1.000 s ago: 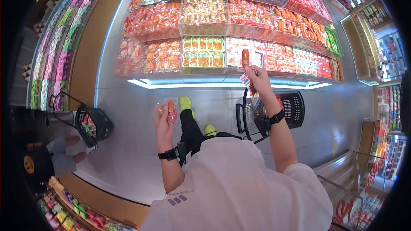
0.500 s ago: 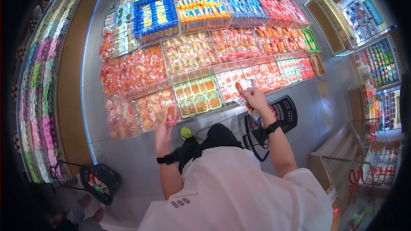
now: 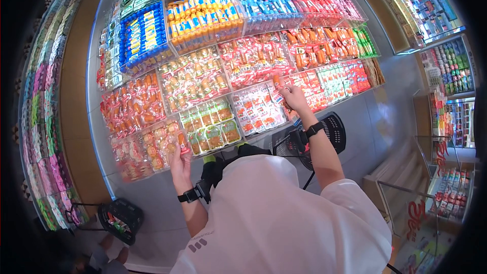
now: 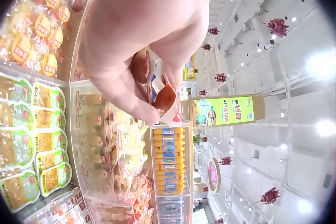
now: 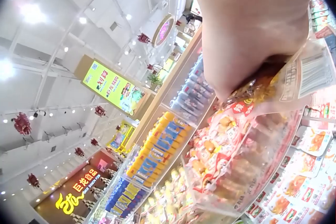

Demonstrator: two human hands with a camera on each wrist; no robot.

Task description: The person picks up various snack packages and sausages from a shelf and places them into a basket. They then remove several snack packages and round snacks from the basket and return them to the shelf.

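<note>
In the head view the left hand [image 3: 181, 165] pinches small wrapped snacks [image 3: 182, 142] over the front left bins. The left wrist view shows the curled fingers of that hand [image 4: 142, 50] round two brown sausage-like packs [image 4: 166, 98]. My right hand [image 3: 295, 99] is above the front middle bin and grips several packets, one with a brown sausage [image 3: 276, 79]. Seen from the right wrist, the hand [image 5: 252, 35] holds a clear packet with a white label [image 5: 316, 74], its brown contents partly hidden by the fingers.
A tiered display of clear bins [image 3: 203, 61] holds wrapped snacks in rows. One black basket [image 3: 332, 134] is beside the right forearm, and another basket [image 3: 120, 220] stands at the lower left near a person's legs. Long shelves [image 3: 45, 122] run along the left, and glass-fronted cases stand at the right.
The head view has swung and moved closer to the display. Both hands, still holding their packets, have gone from the display's front edge and the floor area to over the bins.
</note>
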